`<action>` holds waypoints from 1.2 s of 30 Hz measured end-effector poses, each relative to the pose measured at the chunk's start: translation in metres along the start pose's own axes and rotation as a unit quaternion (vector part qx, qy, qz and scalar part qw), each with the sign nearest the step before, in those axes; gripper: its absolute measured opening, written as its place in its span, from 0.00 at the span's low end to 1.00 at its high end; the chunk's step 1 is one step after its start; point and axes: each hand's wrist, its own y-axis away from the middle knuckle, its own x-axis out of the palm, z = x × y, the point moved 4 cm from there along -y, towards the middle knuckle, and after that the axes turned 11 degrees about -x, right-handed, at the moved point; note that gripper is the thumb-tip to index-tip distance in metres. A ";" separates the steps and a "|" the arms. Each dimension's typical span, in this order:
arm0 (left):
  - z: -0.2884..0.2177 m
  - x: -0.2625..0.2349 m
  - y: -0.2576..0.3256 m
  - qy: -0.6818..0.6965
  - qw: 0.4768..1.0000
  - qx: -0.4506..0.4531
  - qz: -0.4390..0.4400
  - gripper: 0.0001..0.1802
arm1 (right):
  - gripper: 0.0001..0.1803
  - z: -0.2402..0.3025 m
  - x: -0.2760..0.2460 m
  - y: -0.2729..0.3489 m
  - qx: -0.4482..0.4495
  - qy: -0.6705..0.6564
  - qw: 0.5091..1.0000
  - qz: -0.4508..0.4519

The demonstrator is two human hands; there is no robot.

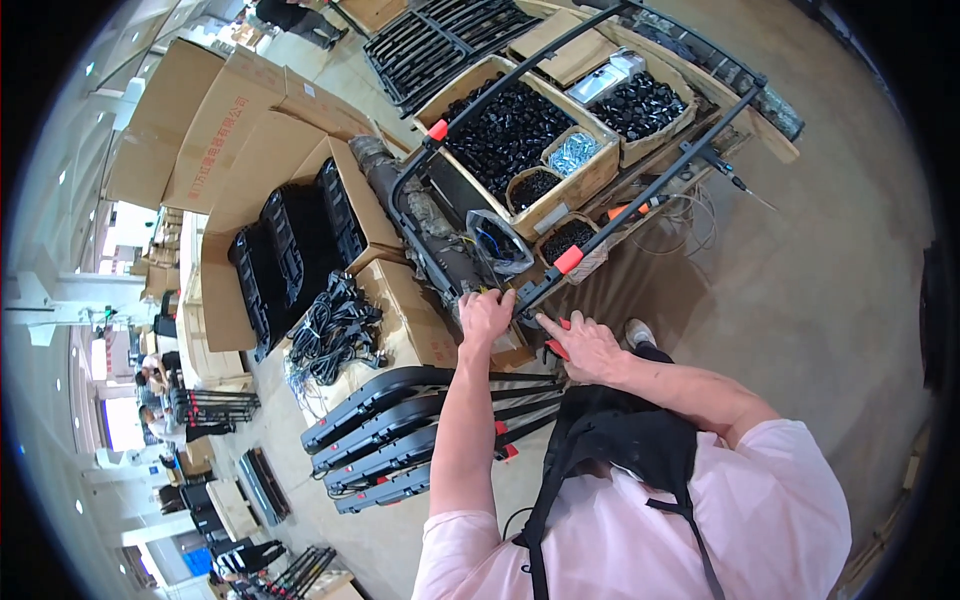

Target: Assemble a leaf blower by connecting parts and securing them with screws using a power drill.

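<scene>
A black tubular metal frame with red clips lies across the bench in front of me. At its near corner my left hand is closed, fingertips pinched against the frame's end. Whatever sits between those fingertips is too small to make out. My right hand is wrapped round a red-handled hand tool, its forefinger stretched toward the same corner. The tool's head is hidden, and it looks like pliers or cutters. Just beyond my hands is a clear plastic bag with dark and blue pieces inside.
Boxes of small black parts and silver screws stand on the bench. To the left, an open carton holds black housings, beside a heap of black cables. Several finished-looking black frames are stacked at lower left.
</scene>
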 end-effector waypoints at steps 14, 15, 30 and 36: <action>-0.006 0.014 -0.001 0.111 0.993 -0.030 0.029 0.24 | 0.43 0.060 0.046 -0.014 0.163 0.126 0.975 -0.086; -0.007 0.014 -0.002 0.117 0.992 -0.034 0.029 0.24 | 0.41 0.061 0.050 -0.017 0.164 0.158 0.969 -0.095; -0.004 0.013 -0.004 0.158 0.985 -0.064 0.024 0.24 | 0.53 -0.023 0.099 0.000 0.164 -0.724 0.665 -0.076; -0.003 0.016 -0.004 0.150 0.984 -0.088 0.048 0.26 | 0.48 -0.021 0.078 -0.017 0.162 -0.262 0.951 0.018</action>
